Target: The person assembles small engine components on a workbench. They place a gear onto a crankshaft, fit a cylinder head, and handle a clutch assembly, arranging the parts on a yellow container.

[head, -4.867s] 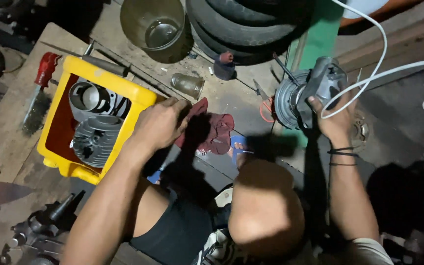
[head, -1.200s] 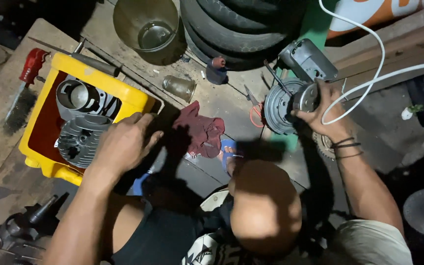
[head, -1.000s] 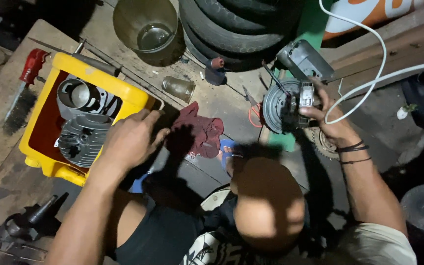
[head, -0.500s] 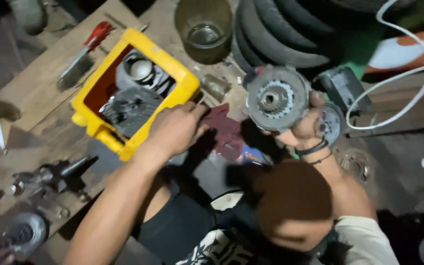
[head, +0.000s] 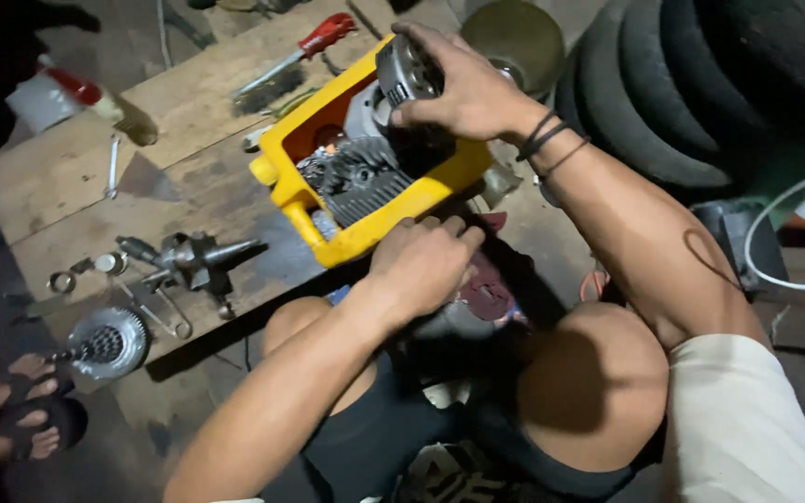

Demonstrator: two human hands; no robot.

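The yellow tub (head: 365,237) sits on the wood board (head: 76,177), full of engine parts. The left hand (head: 421,265), fingers curled, rests by its near wall. The right hand (head: 463,88) grips a round metal part (head: 404,74) over it.

A smooth, glossy yellow plastic tub (head: 365,237) sits on a rough, scuffed, matt wooden board (head: 188,186). Inside it lies a dull grey finned metal cylinder (head: 361,182), grimy and matt. The right hand (head: 463,84) grips a dark round metal part (head: 407,74) with a worn, greasy sheen. The left hand (head: 421,265) rests at the tub's edge. A wire brush with a shiny red plastic handle (head: 305,51) lies on the board. Matt black ribbed rubber tyres (head: 701,84) are stacked nearby.
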